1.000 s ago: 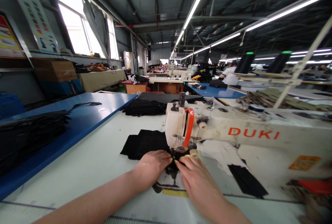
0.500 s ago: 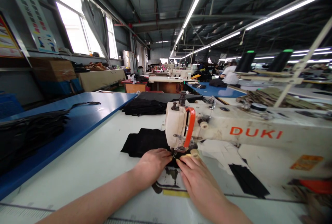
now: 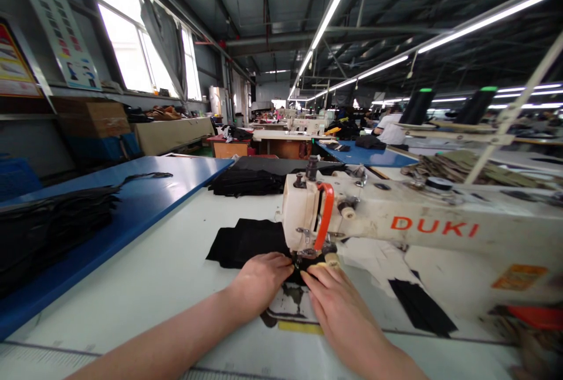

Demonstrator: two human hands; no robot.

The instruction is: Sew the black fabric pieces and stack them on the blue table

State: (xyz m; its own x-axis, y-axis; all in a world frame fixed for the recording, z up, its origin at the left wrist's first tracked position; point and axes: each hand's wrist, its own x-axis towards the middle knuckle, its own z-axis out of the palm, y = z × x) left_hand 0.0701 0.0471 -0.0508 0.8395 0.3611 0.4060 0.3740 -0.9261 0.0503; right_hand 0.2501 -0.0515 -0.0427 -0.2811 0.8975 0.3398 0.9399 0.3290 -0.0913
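A black fabric piece [image 3: 250,241] lies flat on the white sewing table, its near end under the needle area of a white sewing machine [image 3: 435,221] marked DUKI. My left hand [image 3: 263,280] is on the left of the presser foot, fingers together and pressing the cloth's near edge. Just right of the foot, my right hand [image 3: 331,292] holds the same edge with thumb and fingers close together. The fingertips of both hands are near the needle, and the machine head partly hides the cloth there.
Stacked black fabric [image 3: 246,180] lies behind the machine, with another black stack [image 3: 57,227] on the blue table [image 3: 176,170] at left. Dark cut strips [image 3: 422,306] rest under the machine arm. Thread cones [image 3: 416,107] stand at right; a person [image 3: 390,129] sits farther back.
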